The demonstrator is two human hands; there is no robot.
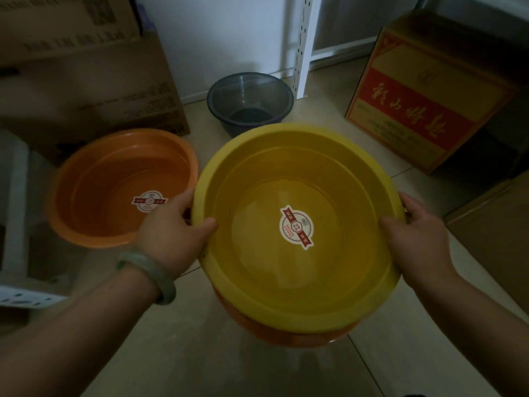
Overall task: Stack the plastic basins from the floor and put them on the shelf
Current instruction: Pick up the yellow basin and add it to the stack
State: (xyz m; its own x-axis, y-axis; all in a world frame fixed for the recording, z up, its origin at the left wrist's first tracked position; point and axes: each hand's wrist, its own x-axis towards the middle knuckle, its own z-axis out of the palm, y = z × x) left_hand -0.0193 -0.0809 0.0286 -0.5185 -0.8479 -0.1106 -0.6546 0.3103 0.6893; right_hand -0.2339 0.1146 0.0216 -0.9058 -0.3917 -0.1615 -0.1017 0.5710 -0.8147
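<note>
Tiled floor (177, 339) carries an orange basin (114, 173) at left; the left hand (171, 233) and right hand (415, 239) each grip the yellow basin's (300, 282) rim, nested over another orange one; a grey basin (250, 100) sits far behind.

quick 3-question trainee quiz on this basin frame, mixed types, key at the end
1. True or false: the left hand and right hand both grip the yellow basin by its rim.
2. Which basin stands nearest the white shelf post? A) loose orange basin B) dark grey basin C) yellow basin
3. Fill in: the basin nested under the yellow one is coloured ____.

Key: 1 true; 2 B; 3 orange
</note>
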